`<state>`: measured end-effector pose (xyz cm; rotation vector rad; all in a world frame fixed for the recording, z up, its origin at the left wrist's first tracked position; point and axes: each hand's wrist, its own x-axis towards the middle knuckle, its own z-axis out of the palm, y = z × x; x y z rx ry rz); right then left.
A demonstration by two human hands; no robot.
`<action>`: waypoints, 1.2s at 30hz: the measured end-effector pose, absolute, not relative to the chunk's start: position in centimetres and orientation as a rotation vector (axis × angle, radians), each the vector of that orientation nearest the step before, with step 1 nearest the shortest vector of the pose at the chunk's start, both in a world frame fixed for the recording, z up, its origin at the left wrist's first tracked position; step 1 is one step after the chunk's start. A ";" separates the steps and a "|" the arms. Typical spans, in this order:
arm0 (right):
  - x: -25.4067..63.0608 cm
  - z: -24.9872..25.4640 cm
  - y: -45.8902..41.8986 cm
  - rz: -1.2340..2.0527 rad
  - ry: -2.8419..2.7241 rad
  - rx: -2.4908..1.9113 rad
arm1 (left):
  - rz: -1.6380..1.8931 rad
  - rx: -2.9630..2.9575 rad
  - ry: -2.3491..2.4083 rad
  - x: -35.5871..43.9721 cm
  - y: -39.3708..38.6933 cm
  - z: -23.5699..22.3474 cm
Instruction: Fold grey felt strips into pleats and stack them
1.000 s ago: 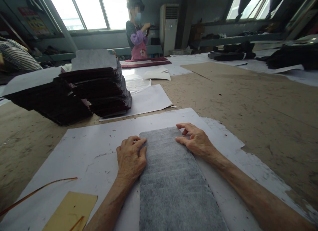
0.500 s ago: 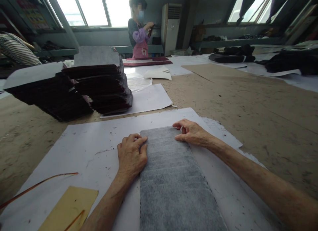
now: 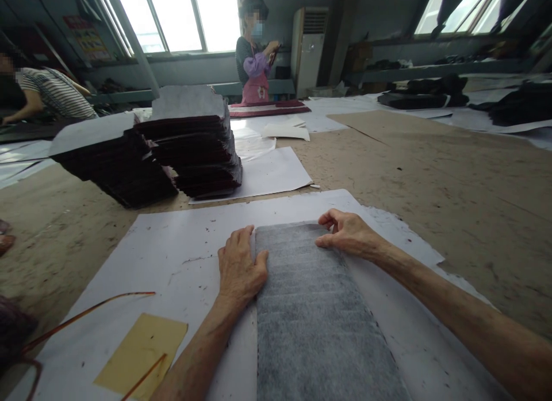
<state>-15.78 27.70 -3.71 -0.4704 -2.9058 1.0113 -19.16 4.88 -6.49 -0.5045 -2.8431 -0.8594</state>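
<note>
One left hand (image 3: pixel 242 266) lies spread, thumb on the left edge of one grey panel (image 3: pixel 317 309); one right hand (image 3: pixel 347 234) curls at its far right corner, grip unclear. Beneath: white paper (image 3: pixel 172 269). Beyond: two dark stacks (image 3: pixel 200 151).

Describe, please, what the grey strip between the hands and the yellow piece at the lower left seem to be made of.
Grey strip: probably non-woven fabric, matte; its mottled, fibrous-looking surface and faint cross creases suggest this.
Yellow piece: perhaps thin card or paper, dull; it lies flat with fairly straight edges, but plastic cannot be excluded.
</note>
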 end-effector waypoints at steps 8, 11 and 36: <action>-13.0 -3.9 26.3 1.012 -2.844 -0.701 | -0.871 -0.555 -2.900 -19.3 4.8 -6.3; -11.8 -4.2 25.4 0.942 -2.779 -0.789 | -0.855 -0.575 -2.926 -19.5 4.7 -6.4; -11.0 -5.6 24.4 0.923 -2.568 -0.618 | -0.903 -0.449 -2.965 -19.8 4.6 -6.2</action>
